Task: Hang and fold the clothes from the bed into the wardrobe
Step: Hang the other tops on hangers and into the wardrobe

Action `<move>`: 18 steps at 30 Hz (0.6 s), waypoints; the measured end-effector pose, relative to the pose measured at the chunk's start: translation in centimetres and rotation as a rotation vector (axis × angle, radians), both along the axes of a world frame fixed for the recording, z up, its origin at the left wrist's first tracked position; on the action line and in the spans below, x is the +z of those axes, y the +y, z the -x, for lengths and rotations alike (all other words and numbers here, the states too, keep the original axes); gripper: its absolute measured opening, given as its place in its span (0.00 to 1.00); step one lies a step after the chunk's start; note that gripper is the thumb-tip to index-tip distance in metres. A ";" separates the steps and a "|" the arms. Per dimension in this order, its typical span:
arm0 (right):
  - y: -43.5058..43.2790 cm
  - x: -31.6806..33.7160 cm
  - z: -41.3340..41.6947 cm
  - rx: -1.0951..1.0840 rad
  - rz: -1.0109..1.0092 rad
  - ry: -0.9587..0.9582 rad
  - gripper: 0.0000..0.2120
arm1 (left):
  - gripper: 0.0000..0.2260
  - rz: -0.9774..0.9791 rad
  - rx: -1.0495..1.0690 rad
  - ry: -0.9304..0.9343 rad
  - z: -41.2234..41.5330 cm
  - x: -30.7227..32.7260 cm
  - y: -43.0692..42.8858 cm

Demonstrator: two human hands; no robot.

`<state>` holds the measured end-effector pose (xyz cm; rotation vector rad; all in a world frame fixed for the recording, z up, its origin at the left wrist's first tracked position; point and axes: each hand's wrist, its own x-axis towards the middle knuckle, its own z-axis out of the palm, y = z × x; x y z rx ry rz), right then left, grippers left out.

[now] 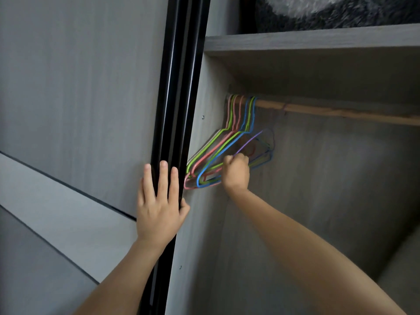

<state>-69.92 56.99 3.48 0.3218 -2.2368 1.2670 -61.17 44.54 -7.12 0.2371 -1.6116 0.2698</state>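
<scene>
Inside right hand (235, 172), purple hanger (250, 142).

Single head-worn wide-angle view. Faces forward and tilted upward, close into wardrobe (329, 189), underside of shelf (318, 39) visible upper right. Centred on hangers (248, 114); rail (341, 111) right of centre, black door edge (179, 87) left of centre. Left hand (159, 208) and right hand (236, 171) at lower centre, arms entering from bottom edge.

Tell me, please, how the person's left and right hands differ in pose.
The left hand lies flat, fingers straight, on the black door frame; the right hand is fisted around a purple wire hanger. The left is outside the grey wardrobe, the right inside. Both are bare.
</scene>
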 end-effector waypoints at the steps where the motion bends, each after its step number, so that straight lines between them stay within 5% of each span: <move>1: 0.3 0.4 -0.4 -0.024 -0.002 0.022 0.15 | 0.29 0.001 -0.005 0.005 0.1 0.0 -0.1; 10: 3.5 5.1 -3.2 -0.153 -0.002 0.028 0.16 | 0.26 0.021 -0.083 0.016 0.2 -0.3 -0.2; 18: 11.2 1.6 -7.7 -0.270 0.034 0.063 0.12 | 0.26 0.031 -0.289 0.016 -0.2 -0.1 -0.7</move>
